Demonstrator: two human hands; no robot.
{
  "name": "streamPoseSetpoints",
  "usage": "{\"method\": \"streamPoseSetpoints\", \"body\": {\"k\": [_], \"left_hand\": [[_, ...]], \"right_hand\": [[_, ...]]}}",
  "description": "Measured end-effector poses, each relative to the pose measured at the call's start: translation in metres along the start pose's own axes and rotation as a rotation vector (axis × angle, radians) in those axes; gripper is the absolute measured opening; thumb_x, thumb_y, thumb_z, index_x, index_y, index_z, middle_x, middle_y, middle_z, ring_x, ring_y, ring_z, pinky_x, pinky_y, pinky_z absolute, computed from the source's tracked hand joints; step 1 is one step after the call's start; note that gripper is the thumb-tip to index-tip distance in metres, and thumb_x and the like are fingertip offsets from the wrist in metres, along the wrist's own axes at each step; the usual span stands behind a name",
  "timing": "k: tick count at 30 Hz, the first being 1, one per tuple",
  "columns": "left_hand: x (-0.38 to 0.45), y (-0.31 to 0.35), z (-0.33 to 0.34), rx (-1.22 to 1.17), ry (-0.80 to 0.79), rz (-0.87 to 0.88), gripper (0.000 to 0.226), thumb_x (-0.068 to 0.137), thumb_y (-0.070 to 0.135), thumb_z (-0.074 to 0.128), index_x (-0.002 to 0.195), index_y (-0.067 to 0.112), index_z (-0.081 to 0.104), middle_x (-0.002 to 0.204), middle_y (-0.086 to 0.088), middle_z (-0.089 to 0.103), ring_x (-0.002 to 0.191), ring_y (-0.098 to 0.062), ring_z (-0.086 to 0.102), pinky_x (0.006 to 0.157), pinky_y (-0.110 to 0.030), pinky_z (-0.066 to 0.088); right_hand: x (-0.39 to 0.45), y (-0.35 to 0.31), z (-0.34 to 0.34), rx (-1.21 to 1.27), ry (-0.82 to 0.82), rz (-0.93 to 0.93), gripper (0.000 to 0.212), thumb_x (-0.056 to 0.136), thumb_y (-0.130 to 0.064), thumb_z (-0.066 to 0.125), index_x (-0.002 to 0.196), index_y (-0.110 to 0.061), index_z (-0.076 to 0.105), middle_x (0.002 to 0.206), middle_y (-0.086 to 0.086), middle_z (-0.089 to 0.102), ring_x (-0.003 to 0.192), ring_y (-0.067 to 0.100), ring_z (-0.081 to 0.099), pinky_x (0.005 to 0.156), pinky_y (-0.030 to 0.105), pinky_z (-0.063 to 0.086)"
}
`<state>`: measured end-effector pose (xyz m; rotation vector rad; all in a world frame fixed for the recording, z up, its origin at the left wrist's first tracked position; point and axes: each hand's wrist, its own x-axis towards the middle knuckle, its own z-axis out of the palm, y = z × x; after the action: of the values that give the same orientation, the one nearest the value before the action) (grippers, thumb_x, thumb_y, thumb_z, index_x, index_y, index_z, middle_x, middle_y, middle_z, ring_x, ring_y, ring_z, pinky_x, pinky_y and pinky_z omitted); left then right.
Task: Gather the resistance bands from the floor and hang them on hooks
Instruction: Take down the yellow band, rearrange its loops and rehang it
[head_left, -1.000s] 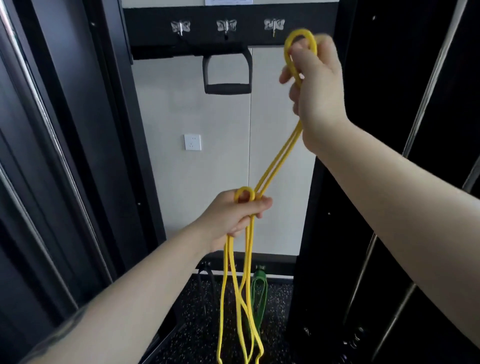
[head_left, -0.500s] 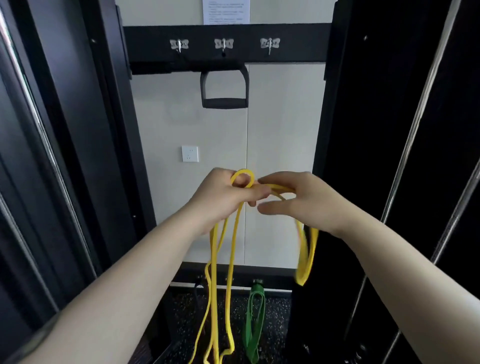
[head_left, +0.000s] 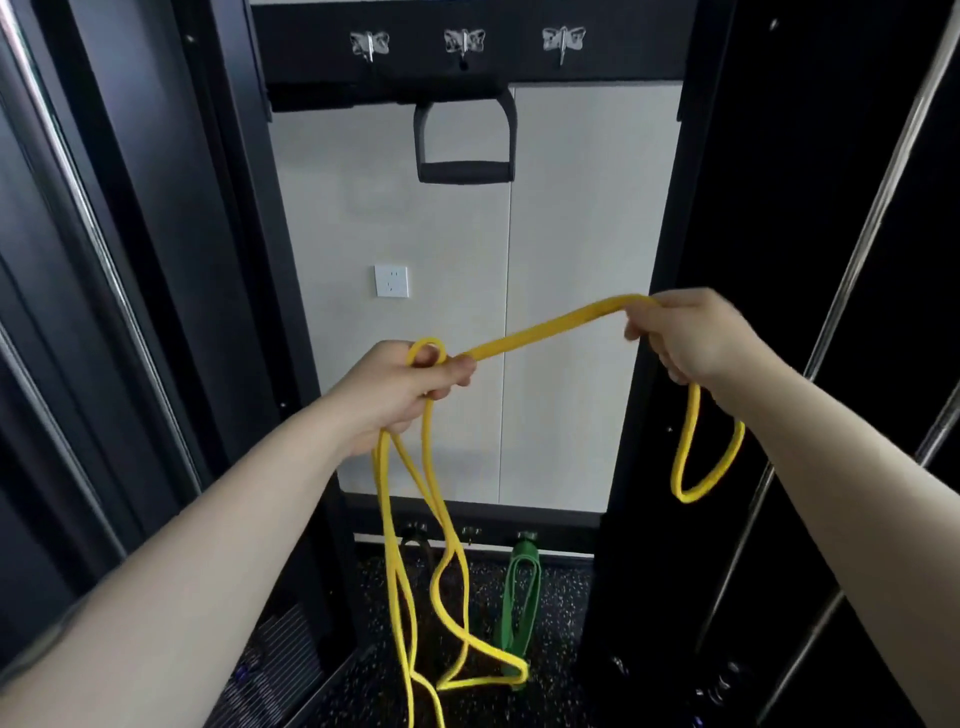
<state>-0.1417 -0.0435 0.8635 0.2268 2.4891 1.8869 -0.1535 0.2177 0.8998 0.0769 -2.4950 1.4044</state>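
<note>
A long yellow resistance band (head_left: 545, 328) stretches between both hands at chest height. My left hand (head_left: 400, 387) grips it with a small loop poking above the fingers, and long loops hang from it down to the floor. My right hand (head_left: 691, 338) pinches the other part, and a short loop dangles below it. A green resistance band (head_left: 519, 597) lies on the speckled floor, its top end hooked low at the wall's base. Three silver butterfly-shaped hooks (head_left: 465, 42) sit on the black bar overhead, all bare.
A black stirrup handle (head_left: 464, 171) hangs under the hook bar. Black machine uprights (head_left: 654, 312) with chrome guide rods (head_left: 878, 208) close in on both sides. A white wall socket (head_left: 391, 281) is on the back panel. A dark ribbed footplate (head_left: 280, 649) lies at lower left.
My right hand dropped from the hooks to my left hand, then pulled right, drawing a length of yellow band taut between the hands. The left hand stayed roughly in place.
</note>
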Motion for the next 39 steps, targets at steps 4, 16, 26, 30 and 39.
{"method": "streamPoseSetpoints", "body": {"k": [4,16,26,30,39], "left_hand": [[0.002,0.005,0.009,-0.017,-0.020,0.051,0.025,0.091,0.031,0.064,0.079,0.009,0.066,0.053,0.007,0.041,0.035,-0.006,0.019,0.035,-0.016,0.014],[0.010,0.046,0.031,0.104,-0.118,0.150,0.028,0.086,0.026,0.071,0.074,0.008,0.053,0.053,0.003,0.051,0.032,-0.007,0.024,0.034,-0.015,0.015],[0.007,0.030,0.000,-0.071,-0.016,0.085,0.035,0.093,0.024,0.062,0.098,-0.011,0.062,0.064,0.010,0.065,0.033,-0.004,0.021,0.035,-0.015,0.011],[0.011,0.044,0.004,-0.104,0.004,0.138,0.022,0.092,0.022,0.063,0.086,0.001,0.066,0.072,0.006,0.067,0.032,-0.004,0.021,0.034,-0.014,0.012],[0.037,0.083,0.019,-0.010,0.043,0.257,0.011,0.090,0.019,0.064,0.081,0.017,0.069,0.063,0.003,0.059,0.039,-0.010,0.025,0.038,-0.015,0.015]], "right_hand": [[-0.013,0.010,0.019,-0.159,-0.372,0.111,0.016,0.088,-0.022,0.067,0.087,-0.006,0.068,0.055,0.004,0.067,0.057,0.020,0.065,0.062,0.025,0.046],[-0.022,-0.027,0.047,-0.004,-0.292,-0.101,0.026,0.093,-0.010,0.044,0.069,-0.012,0.055,0.061,0.005,0.057,0.064,0.024,0.058,0.064,0.027,0.047],[-0.015,-0.004,0.029,-0.169,-0.235,0.048,0.028,0.096,-0.015,0.038,0.078,-0.008,0.057,0.073,0.015,0.070,0.071,0.021,0.061,0.067,0.027,0.044],[-0.019,-0.008,0.030,-0.211,-0.360,0.002,0.024,0.098,-0.025,0.048,0.097,-0.006,0.062,0.091,0.010,0.075,0.091,0.024,0.069,0.080,0.025,0.046],[0.003,-0.067,0.039,0.301,-0.220,-0.179,0.022,0.097,-0.025,0.054,0.118,-0.017,0.058,0.075,-0.005,0.053,0.063,0.009,0.046,0.064,0.024,0.041]]}}
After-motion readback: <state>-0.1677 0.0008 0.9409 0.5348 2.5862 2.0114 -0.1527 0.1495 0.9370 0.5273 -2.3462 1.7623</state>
